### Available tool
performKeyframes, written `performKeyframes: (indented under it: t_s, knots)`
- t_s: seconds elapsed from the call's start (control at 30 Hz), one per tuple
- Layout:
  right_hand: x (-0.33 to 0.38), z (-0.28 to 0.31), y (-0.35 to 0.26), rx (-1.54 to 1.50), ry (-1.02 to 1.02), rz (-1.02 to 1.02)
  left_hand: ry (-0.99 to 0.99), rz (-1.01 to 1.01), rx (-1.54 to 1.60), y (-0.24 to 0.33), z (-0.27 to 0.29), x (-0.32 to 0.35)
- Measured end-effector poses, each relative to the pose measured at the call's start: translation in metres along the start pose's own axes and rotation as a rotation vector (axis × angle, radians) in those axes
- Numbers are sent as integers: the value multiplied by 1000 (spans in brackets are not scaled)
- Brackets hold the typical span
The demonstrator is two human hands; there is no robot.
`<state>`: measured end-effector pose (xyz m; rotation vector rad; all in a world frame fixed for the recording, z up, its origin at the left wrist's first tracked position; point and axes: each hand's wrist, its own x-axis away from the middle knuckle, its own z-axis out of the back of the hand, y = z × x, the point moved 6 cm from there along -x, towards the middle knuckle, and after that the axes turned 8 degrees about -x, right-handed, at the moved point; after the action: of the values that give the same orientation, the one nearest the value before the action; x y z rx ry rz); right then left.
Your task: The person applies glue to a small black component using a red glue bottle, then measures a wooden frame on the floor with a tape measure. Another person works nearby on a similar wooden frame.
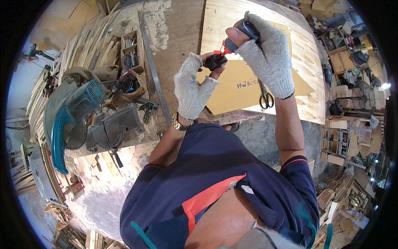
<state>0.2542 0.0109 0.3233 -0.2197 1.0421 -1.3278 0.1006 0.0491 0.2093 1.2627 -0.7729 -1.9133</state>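
Both my hands wear whitish knitted gloves with bare fingertips. My left hand (192, 85) pinches a small black square-sided container (215, 62) over the near part of a yellow-brown card sheet (230, 92). Tilted down toward that container is a dark squeeze bottle (248, 30) in the grip of my right hand (269, 54). Its red nozzle (224, 50) meets the top of the container; whether liquid is flowing I cannot tell. Scissors (266, 99) with black handles lie on the card close to my right wrist, their blades partly hidden by the glove.
Beneath the card is a pale plywood sheet (313, 106) on the bench. A long steel ruler (154, 70) lies to the left. Farther left stand a teal mitre saw (83, 103) with an exposed blade, a cordless drill (125, 79), a tool box (132, 45) and wood strips (93, 41).
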Motion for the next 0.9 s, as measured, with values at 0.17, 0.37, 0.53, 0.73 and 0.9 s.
performKeyframes:
  t_s: [0.17,0.37,0.53,0.73,0.9]
  knots:
    - [-1,-1,-9,0,25,-56,-5,19,-1,1,1,-1]
    - [-1,-1,-10,0,19,-54,0,-13,0,0,-1,0]
    - [-1,0,-7,21,38,-55,-4,4,9,-1,-2,0]
    - [-1,0,-9,2,37,-54,4,-5,-12,-1,-2,0]
    - [-1,0,-10,-12,34,-56,9,-27,-17,3,0,-1]
